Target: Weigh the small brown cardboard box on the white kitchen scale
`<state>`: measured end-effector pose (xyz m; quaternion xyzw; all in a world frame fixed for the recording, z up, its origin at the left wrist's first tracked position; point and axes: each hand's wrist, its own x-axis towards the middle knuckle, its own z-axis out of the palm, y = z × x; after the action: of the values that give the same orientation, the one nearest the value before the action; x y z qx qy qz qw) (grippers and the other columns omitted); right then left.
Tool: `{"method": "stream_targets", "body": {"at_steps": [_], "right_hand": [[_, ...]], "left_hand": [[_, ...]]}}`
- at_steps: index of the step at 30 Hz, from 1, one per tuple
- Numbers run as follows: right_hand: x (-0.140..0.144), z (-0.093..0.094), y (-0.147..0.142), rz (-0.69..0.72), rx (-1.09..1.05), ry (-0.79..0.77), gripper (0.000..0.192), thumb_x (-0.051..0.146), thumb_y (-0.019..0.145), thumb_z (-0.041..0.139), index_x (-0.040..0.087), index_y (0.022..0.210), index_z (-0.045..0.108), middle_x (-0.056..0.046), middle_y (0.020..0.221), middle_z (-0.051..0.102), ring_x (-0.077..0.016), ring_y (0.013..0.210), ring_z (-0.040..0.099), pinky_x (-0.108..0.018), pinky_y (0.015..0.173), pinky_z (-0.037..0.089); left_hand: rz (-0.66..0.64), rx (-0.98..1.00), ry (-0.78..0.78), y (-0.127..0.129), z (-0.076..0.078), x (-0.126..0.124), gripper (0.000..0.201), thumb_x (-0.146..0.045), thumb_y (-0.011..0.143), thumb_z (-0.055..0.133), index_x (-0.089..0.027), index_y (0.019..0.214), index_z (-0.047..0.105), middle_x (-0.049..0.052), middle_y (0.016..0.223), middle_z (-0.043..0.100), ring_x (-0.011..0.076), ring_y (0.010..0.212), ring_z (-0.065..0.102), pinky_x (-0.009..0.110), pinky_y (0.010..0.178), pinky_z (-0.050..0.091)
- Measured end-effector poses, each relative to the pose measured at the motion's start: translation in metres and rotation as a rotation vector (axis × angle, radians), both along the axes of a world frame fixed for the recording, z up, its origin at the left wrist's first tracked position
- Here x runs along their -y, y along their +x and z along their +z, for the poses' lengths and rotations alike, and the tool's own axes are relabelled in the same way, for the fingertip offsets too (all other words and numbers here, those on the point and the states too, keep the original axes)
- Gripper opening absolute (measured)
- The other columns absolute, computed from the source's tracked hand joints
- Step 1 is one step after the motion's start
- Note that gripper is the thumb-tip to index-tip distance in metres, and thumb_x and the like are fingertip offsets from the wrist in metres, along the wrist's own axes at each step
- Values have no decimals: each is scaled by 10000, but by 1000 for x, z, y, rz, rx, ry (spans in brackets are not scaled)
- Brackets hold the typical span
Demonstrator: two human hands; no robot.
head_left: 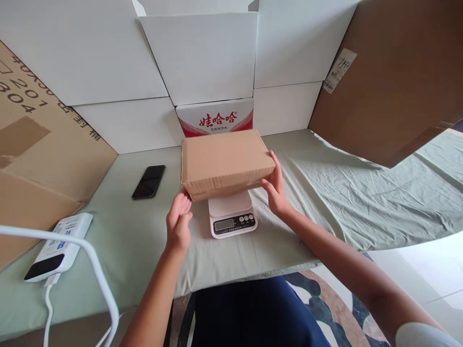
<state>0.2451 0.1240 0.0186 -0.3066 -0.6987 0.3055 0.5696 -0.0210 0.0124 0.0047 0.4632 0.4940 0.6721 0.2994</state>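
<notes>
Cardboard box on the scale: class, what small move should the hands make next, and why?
Probably draw both hands clear. The cardboard box already sits on the scale, yet the right hand touches its right end and the left hand is at its front left corner, which could disturb any reading.

Scale display (224,224) unreadable, perhaps blank.

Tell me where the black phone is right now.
In the head view, the black phone lies flat on the green cloth, left of the cardboard box and the scale, beyond the left hand.
</notes>
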Motion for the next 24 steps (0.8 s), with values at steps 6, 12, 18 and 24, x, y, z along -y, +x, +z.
{"method": "stream_targets", "body": {"at_steps": [6, 12, 18, 24], "right_hand": [[-66, 8, -35, -3, -50, -7, 796, 623, 960, 472, 304, 1642, 214, -64, 1729, 287, -337, 1571, 323, -568, 1277, 334], [-86, -20, -47, 15, -49, -123, 801, 599, 912, 543, 253, 1590, 292, -125, 1638, 418, -335, 1453, 458, -553, 1219, 405], [-85, -21, -43, -2, -68, -210, 741, 530, 915, 537, 244, 1558, 307, -130, 1481, 545, -322, 1328, 545, -562, 1209, 403], [-87, -21, -43, 11, -78, -234, 754, 523, 906, 550, 253, 1568, 311, -111, 1578, 484, -322, 1431, 475, -531, 1252, 364]], "left_hand": [[-53, 26, 5, -15, 1, -86, 575, -160, 636, 572, -243, 1201, 638, 89, 1365, 705, 279, 1337, 621, 441, 1175, 428], [-29, 96, -71, -25, -31, -121, 576, -191, 548, 539, -245, 1117, 616, 73, 1172, 748, 278, 1185, 671, 398, 1031, 487], [-36, 52, -57, -27, -35, -117, 630, -175, 545, 527, -238, 1164, 630, 78, 1165, 745, 285, 1181, 668, 413, 1044, 481], [-50, 58, -68, -25, -33, -117, 662, -175, 552, 522, -245, 1202, 628, 95, 1279, 713, 301, 1270, 640, 424, 1060, 481]]}}
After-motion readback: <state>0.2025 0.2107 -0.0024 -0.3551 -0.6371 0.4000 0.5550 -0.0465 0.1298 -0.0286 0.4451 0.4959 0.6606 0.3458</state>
